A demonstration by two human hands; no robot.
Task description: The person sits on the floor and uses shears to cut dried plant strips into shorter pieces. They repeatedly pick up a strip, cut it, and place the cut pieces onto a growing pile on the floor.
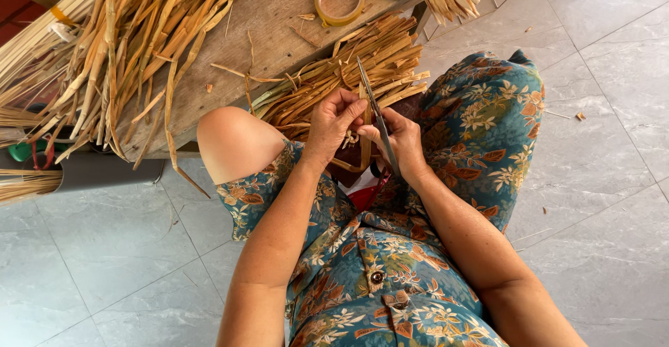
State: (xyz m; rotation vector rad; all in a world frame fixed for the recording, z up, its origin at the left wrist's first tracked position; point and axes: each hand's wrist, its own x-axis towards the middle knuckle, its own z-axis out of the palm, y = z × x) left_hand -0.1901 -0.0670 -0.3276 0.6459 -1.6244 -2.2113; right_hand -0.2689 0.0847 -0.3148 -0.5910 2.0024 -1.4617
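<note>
I watch from the head camera; my left hand (333, 120) is closed in a pinch on a dry reed strip (365, 138) just above the lap, and my right hand (403, 141) is wrapped tight around the handle of a thin knife (375, 113); the blade crosses the strip near the left fingertips. To do this cut well, I think the blade must stay shallow and follow the fibre, with the left thumb kept behind the edge and not in front of it. The knife has its long axis almost straight away from the body, the tip pointing toward the wooden bench (279, 33) and slightly left; the strip runs nearly parallel to it. A pile of cut strips (334, 75) lies on the bench edge, touching the knee side; a roll of tape (339, 0) sits further back.
</note>
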